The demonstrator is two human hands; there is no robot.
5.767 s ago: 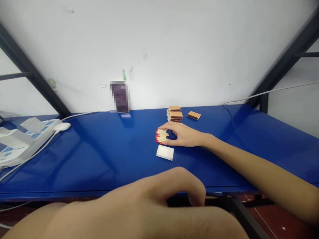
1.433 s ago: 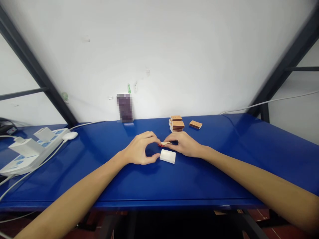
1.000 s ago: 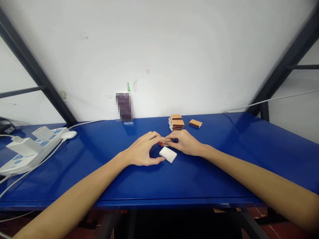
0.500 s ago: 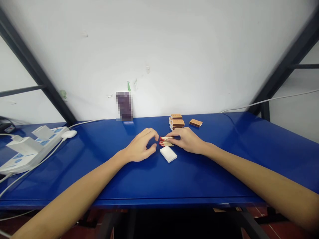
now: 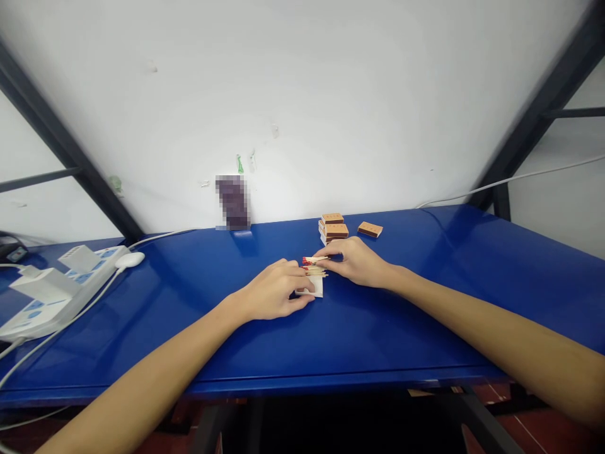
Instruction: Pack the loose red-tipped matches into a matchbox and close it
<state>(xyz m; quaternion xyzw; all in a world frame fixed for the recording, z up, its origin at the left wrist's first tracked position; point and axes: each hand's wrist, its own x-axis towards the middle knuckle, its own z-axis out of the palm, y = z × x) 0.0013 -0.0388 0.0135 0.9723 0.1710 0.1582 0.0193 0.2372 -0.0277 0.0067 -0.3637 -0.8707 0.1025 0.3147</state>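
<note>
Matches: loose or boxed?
Loose, those in view: red-headed matches show bare. The right hand pinches some; others show beside the white box in the left hand. Any inside the box: cannot tell.

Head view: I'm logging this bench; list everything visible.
Wall: one, white, behind
Table: one, blue, underneath
Floor: one, red, below
Matches: many, pale, red heads, centre
Tray: one, white, by matches
Stacked matchboxes: several, orange, near wall
Lone matchbox: one, orange, beside stack
Power strip: one, white, left
Adapters: two, white, on strip
Rounded device: one, white, strip's edge
Dark item: one, black, left edge
Pixelated object: one, purplish, at wall
Cables: several, white, both sides
Frame bars: several, black, both sides
Left hand: one, holding tray
Right hand: one, pinching matches
</note>
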